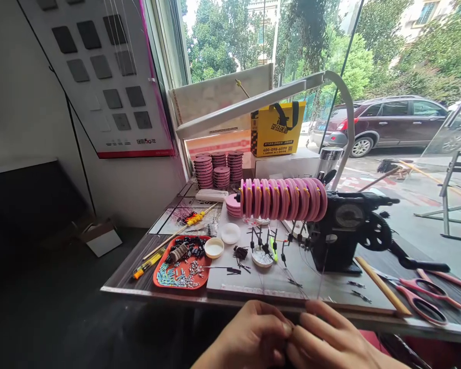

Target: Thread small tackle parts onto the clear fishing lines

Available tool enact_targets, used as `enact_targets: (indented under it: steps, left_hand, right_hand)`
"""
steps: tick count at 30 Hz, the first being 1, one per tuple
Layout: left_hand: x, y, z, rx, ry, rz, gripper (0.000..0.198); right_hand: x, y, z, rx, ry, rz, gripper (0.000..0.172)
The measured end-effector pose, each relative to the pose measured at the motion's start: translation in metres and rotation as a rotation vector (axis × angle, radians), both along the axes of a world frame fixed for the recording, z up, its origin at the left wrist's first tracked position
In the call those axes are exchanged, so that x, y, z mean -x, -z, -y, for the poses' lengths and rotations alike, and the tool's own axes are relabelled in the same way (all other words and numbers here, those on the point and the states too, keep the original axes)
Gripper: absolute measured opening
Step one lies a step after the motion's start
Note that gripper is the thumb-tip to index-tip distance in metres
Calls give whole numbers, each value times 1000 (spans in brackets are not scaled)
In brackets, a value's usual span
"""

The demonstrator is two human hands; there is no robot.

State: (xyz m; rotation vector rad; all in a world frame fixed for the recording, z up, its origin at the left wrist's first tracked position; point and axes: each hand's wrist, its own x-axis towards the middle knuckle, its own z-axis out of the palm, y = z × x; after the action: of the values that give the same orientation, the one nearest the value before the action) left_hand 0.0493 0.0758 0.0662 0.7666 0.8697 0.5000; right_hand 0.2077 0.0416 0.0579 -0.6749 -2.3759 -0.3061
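Observation:
My left hand (259, 328) and my right hand (326, 333) meet low in the picture, just in front of the table's near edge. Both are closed, with fingertips pinched together. A thin line (321, 284) runs down to the fingers of my right hand. Whatever small piece lies between the fingertips is hidden. Above them, a row of pink foam spools (282, 200) is mounted on a black hand-cranked winder (340, 225). Small black pieces (274, 247) dangle on lines below the spools, by a bright yellow-green float (273, 249).
A red tray (157, 281) holds swivels and small parts. White lids (230, 233) lie beside it. Pink-handled scissors (420, 302) and a wooden stick (384, 287) sit at right. Stacked pink spools (204, 173), a yellow bag (278, 130) and a lamp arm (253, 105) stand behind.

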Motion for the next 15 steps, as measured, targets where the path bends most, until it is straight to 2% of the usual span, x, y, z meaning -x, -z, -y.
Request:
enact_targets:
  steps: [2, 4, 6, 8, 11, 13, 15]
  left_hand:
    - [2, -1, 0, -63, 0, -15, 2]
    - [5, -4, 1, -278, -29, -63, 2]
    - [9, -5, 4, -623, -73, -150, 5]
    - [9, -1, 8, -975, -139, -281, 12]
    - [4, 12, 14, -1469, -364, -512, 16]
    - [-1, 21, 15, -1816, -551, -601, 19]
    - [-4, 25, 12, -2102, -625, -604, 21]
  right_hand:
    - [2, -4, -1, 96, -30, -60, 39]
    - [3, -9, -1, 280, -81, -171, 39]
    - [5, -14, -1, 516, -86, -363, 34]
    - [7, -19, -2, 799, -28, -600, 24]
    - [11, -28, -7, 1172, 29, -904, 24]
    - [14, -34, -12, 1291, -5, -1015, 30]
    - [15, -37, -16, 1345, -28, -1053, 34]
